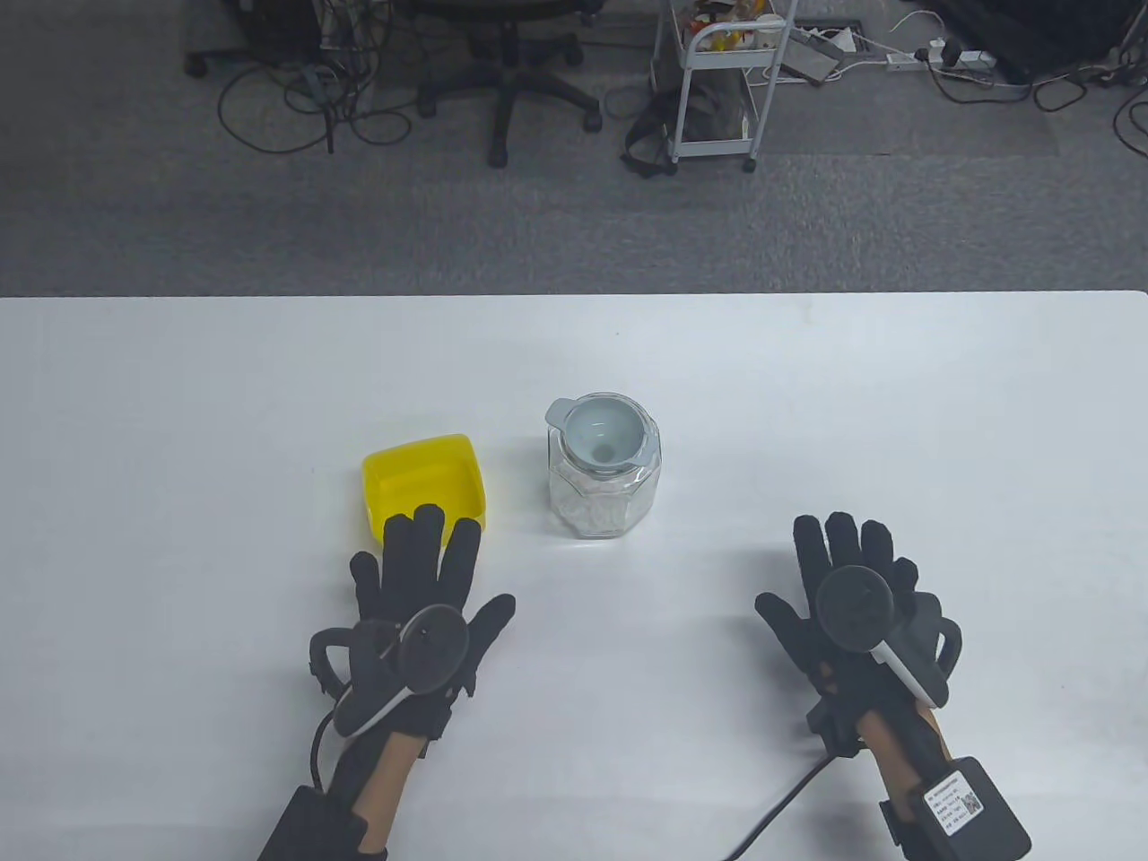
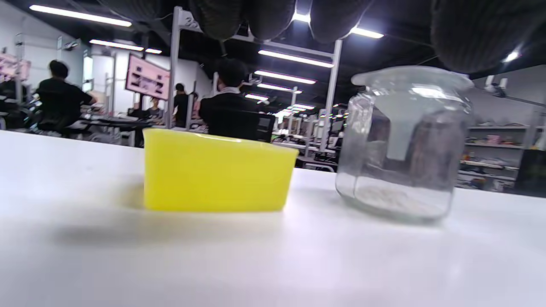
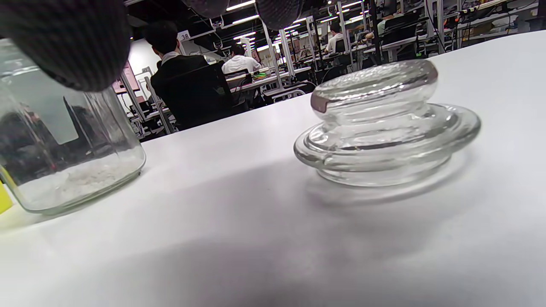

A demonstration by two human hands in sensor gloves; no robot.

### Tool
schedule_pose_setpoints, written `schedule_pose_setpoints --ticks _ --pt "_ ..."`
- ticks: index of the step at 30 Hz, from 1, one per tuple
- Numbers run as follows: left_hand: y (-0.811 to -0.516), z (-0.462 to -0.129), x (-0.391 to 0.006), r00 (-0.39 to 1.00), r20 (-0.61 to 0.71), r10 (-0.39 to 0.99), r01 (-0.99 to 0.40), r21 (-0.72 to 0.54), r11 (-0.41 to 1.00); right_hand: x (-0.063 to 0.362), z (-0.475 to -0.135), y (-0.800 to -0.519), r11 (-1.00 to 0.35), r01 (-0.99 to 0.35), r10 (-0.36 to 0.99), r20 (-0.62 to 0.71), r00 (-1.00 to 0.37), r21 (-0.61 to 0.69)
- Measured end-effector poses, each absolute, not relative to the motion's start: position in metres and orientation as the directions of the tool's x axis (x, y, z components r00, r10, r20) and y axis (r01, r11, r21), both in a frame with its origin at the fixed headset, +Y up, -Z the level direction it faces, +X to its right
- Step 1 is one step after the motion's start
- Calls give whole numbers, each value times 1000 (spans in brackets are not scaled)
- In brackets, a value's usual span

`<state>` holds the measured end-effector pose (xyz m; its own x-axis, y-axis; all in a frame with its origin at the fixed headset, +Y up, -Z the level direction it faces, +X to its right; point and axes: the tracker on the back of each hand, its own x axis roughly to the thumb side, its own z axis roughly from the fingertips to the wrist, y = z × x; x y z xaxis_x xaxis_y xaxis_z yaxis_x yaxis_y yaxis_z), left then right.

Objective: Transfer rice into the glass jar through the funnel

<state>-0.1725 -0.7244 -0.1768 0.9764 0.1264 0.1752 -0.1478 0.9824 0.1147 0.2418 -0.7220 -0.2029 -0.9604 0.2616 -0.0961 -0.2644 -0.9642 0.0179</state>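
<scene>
Jar (image 1: pixel 604 480) upright mid-tabletop (image 1: pixel 179 404), long axis vertical, mouth up. Funnel (image 1: pixel 603 437) seated in mouth, spout pointing down, tab toward far left. Rice (image 3: pixel 81 177) low inside. Yellow tub (image 1: pixel 423 482) just left. Glass lid (image 3: pixel 384 123) knob-up right of jar. Left hand (image 1: pixel 421 592) and right hand (image 1: pixel 847 592) flat, fingers (image 1: pixel 812 547) spread wide, holding nothing.
</scene>
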Motion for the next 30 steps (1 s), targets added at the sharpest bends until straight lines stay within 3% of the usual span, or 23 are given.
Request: schedule_pose_setpoints --ticks 2,4,10,16,21,25,30 --pt "-731 -179 -172 968 192 164 -166 -6 986 240 -207 -718 -957 -290 289 -107 -951 -12" --pt "-734 -181 -171 959 216 182 -202 74 977 234 -214 -708 -946 -322 323 -121 -939 -27" --pt "-743 -192 -170 958 223 181 -190 20 982 186 -255 -650 -933 -353 359 -168 -918 -63" --pt "-735 -189 -176 960 219 175 -197 84 977 127 -309 -623 -938 -344 346 -242 -906 -49" --pt "-736 -191 -177 958 215 189 -210 79 974 98 -341 -629 -973 -231 210 -363 -908 13" --pt "-728 -189 -168 965 239 110 -145 130 981 84 -358 -642 -979 -181 126 -422 -898 94" --pt "-724 -187 -163 963 248 106 -148 155 977 84 -364 -648 -982 -158 93 -463 -881 104"
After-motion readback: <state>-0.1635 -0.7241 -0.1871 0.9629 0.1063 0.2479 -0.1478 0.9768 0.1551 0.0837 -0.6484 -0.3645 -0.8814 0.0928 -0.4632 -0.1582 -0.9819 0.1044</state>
